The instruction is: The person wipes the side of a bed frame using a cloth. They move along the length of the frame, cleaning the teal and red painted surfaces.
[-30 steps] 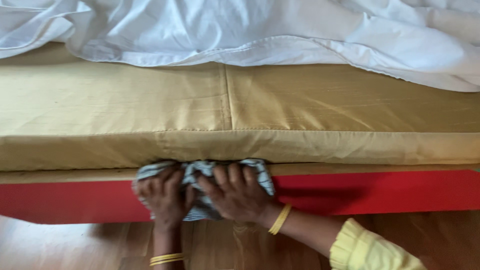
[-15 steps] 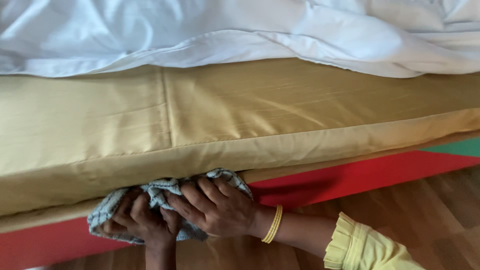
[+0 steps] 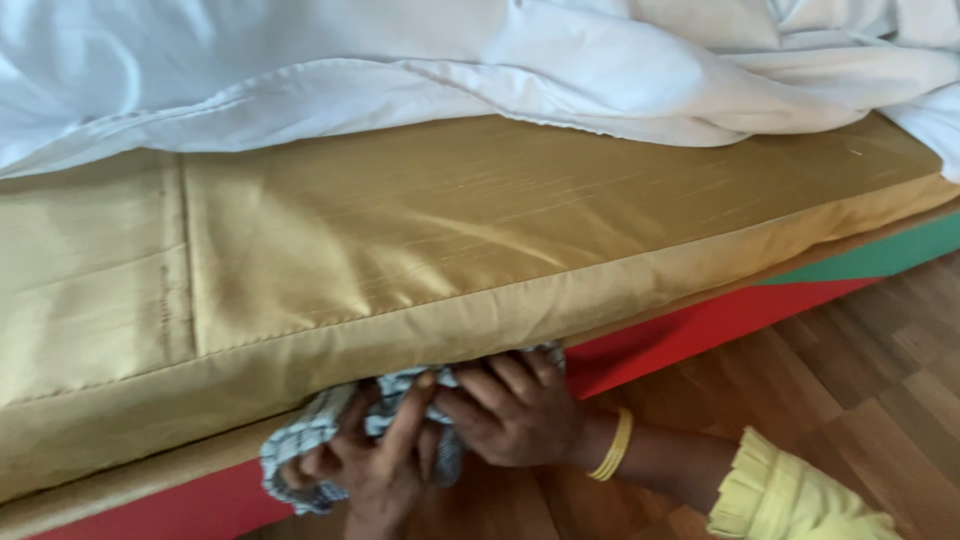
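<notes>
Both hands, left hand (image 3: 375, 470) & right hand (image 3: 515, 410), fingers clenched on checked cloth (image 3: 310, 440), bottom centre; press firmly along red bed frame (image 3: 690, 330) under gold mattress (image 3: 450, 240).

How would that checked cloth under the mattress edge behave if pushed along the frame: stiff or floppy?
Probably floppy: the checked cloth bunches into folds under both the left hand and the right hand. Likely light for its size, since it drapes thinly over the red bed frame. It should drag rather than roll, and may snag under the gold mattress.
</notes>
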